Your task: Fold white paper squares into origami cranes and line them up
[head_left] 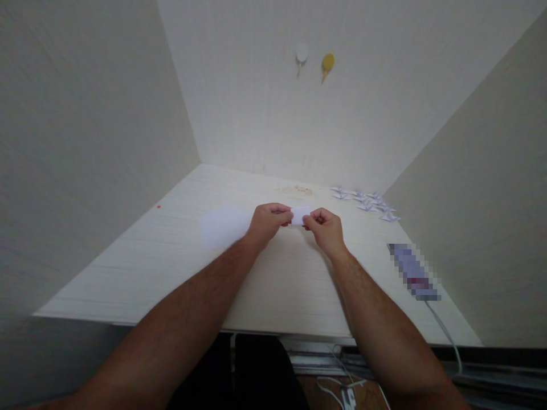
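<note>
A small white piece of paper (299,214) is held above the middle of a pale wooden desk (171,267). My left hand (267,222) pinches its left end with curled fingers. My right hand (325,228) pinches its right end the same way. Both hands sit close together, a little above the desk top. A larger white sheet (223,226) lies flat on the desk just left of my left hand.
Several small folded paper shapes (367,204) lie in a group at the far right of the desk. A blurred device (413,271) with a white cable rests near the right edge. Two hooks (314,62) hang on the back wall. Walls close in on three sides.
</note>
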Tool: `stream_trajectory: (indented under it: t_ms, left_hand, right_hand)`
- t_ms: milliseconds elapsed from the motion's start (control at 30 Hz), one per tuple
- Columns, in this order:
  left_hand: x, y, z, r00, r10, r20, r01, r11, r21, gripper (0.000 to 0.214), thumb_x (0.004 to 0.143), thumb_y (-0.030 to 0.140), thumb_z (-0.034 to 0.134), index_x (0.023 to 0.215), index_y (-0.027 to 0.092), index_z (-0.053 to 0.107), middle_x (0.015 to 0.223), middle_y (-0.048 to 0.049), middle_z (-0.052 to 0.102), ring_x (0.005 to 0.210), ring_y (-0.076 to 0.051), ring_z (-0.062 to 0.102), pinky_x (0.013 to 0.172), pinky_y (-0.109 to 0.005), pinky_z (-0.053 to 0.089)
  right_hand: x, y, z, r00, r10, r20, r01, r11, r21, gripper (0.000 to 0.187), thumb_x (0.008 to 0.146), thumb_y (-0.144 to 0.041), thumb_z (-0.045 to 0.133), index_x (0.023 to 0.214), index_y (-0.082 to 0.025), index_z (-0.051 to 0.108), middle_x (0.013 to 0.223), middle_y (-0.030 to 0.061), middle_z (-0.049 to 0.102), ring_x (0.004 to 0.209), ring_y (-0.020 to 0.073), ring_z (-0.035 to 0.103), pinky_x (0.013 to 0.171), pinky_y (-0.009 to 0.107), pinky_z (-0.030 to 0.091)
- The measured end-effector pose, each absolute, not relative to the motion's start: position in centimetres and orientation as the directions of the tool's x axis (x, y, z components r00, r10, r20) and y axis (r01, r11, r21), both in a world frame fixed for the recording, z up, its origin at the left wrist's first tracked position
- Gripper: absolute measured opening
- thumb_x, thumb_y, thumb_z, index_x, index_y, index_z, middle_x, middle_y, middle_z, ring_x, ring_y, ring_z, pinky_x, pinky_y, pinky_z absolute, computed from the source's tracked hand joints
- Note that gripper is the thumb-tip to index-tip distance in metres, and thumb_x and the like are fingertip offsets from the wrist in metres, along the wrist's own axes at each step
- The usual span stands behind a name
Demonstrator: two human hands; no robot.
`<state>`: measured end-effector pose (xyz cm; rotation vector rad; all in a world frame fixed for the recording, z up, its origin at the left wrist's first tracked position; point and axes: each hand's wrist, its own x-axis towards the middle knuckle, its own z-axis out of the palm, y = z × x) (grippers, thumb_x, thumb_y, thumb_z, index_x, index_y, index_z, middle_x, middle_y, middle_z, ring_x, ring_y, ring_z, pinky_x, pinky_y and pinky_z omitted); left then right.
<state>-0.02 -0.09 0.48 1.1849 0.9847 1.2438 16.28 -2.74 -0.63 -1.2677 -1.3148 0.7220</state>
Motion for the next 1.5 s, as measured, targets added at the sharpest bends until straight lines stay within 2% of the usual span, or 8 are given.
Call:
stream_trajectory:
  t_ms: [333, 400, 533, 667, 867, 1000, 1200, 1500]
  left_hand:
    - [0.0, -0.1, 0.4, 0.080, 0.993, 0.088, -0.126, -0.078, 0.989, 0.013, 0.059, 0.023, 0.073, 0.067, 0.014, 0.068, 0.058, 0.0004, 0.063, 0.054, -0.010, 0.053, 0.056, -0.024, 0.040]
    - [-0.1, 0.0, 0.3, 0.044, 0.994, 0.098, -0.078, -0.094, 0.993, 0.012, 0.060, 0.023, 0.071, 0.068, 0.015, 0.068, 0.058, 0.0013, 0.062, 0.054, -0.010, 0.051, 0.055, -0.023, 0.038]
    - [-0.4, 0.1, 0.2, 0.087, 0.982, 0.168, 0.088, -0.176, 0.981, 0.010, 0.064, 0.024, 0.067, 0.069, 0.016, 0.069, 0.058, 0.0016, 0.061, 0.054, -0.011, 0.050, 0.054, -0.024, 0.037]
    - [-0.6, -0.2, 0.3, 0.219, 0.932, 0.289, 0.303, -0.346, 0.888, 0.008, 0.068, 0.022, 0.061, 0.068, 0.017, 0.067, 0.060, 0.0001, 0.062, 0.056, -0.013, 0.051, 0.055, -0.024, 0.036]
    - [-0.6, -0.5, 0.5, 0.308, 0.875, 0.374, 0.472, -0.481, 0.738, 0.009, 0.074, 0.020, 0.057, 0.072, 0.019, 0.065, 0.070, -0.0024, 0.065, 0.064, -0.015, 0.053, 0.061, -0.026, 0.037]
    - [-0.4, -0.5, 0.5, 0.322, 0.886, 0.334, 0.416, -0.449, 0.791, 0.008, 0.074, 0.022, 0.058, 0.073, 0.018, 0.065, 0.070, -0.0025, 0.066, 0.064, -0.014, 0.054, 0.060, -0.026, 0.037]
    - [-0.6, -0.3, 0.6, 0.285, 0.926, 0.248, 0.225, -0.316, 0.922, 0.018, 0.070, 0.033, 0.067, 0.069, 0.015, 0.066, 0.063, -0.0001, 0.061, 0.056, -0.011, 0.049, 0.053, -0.023, 0.034]
    - [-1.0, -0.5, 1.1, 0.373, 0.905, 0.203, 0.310, -0.328, 0.893, 0.016, 0.067, 0.029, 0.069, 0.060, 0.016, 0.065, 0.054, 0.0010, 0.058, 0.050, -0.009, 0.045, 0.049, -0.022, 0.031]
  right_hand:
    - [16.0, -2.9, -0.8, 0.165, 0.945, 0.284, 0.253, 0.238, -0.938, 0.022, 0.071, -0.037, 0.071, 0.068, -0.019, 0.059, 0.058, -0.0011, 0.063, 0.050, 0.0117, 0.053, 0.050, 0.024, 0.038]
    - [15.8, -2.8, -0.8, 0.157, 0.948, 0.279, 0.219, 0.242, -0.945, 0.024, 0.068, -0.037, 0.073, 0.078, -0.020, 0.060, 0.062, -0.0020, 0.064, 0.053, 0.0127, 0.056, 0.053, 0.025, 0.042]
    - [15.6, -2.8, -0.8, 0.144, 0.945, 0.292, 0.186, 0.264, -0.946, 0.048, 0.062, -0.033, 0.077, 0.106, -0.022, 0.060, 0.086, 0.0014, 0.071, 0.069, 0.0146, 0.063, 0.062, 0.027, 0.049]
    - [15.8, -3.0, -0.6, 0.100, 0.960, 0.261, 0.335, 0.215, -0.918, 0.022, 0.067, -0.037, 0.073, 0.078, -0.019, 0.068, 0.073, 0.0021, 0.068, 0.059, 0.0135, 0.057, 0.055, 0.026, 0.044]
    - [15.8, -3.2, -0.5, 0.079, 0.963, 0.258, 0.412, 0.204, -0.888, 0.021, 0.067, -0.037, 0.072, 0.062, -0.019, 0.062, 0.052, -0.0040, 0.054, 0.047, 0.0097, 0.041, 0.046, 0.024, 0.029]
    - [15.9, -3.1, -0.5, 0.067, 0.966, 0.250, 0.396, 0.204, -0.895, 0.020, 0.067, -0.035, 0.071, 0.061, -0.019, 0.061, 0.051, -0.0046, 0.052, 0.047, 0.0093, 0.040, 0.046, 0.024, 0.027]
    - [15.6, -3.0, -0.1, 0.174, 0.958, 0.229, 0.173, 0.199, -0.965, 0.019, 0.063, -0.035, 0.073, 0.061, -0.020, 0.062, 0.052, -0.0039, 0.056, 0.048, 0.0105, 0.045, 0.049, 0.024, 0.034]
    - [15.5, -3.6, 0.2, 0.100, 0.963, 0.251, 0.210, 0.226, -0.951, 0.017, 0.066, -0.035, 0.072, 0.066, -0.019, 0.064, 0.057, -0.0018, 0.060, 0.051, 0.0109, 0.049, 0.051, 0.025, 0.038]
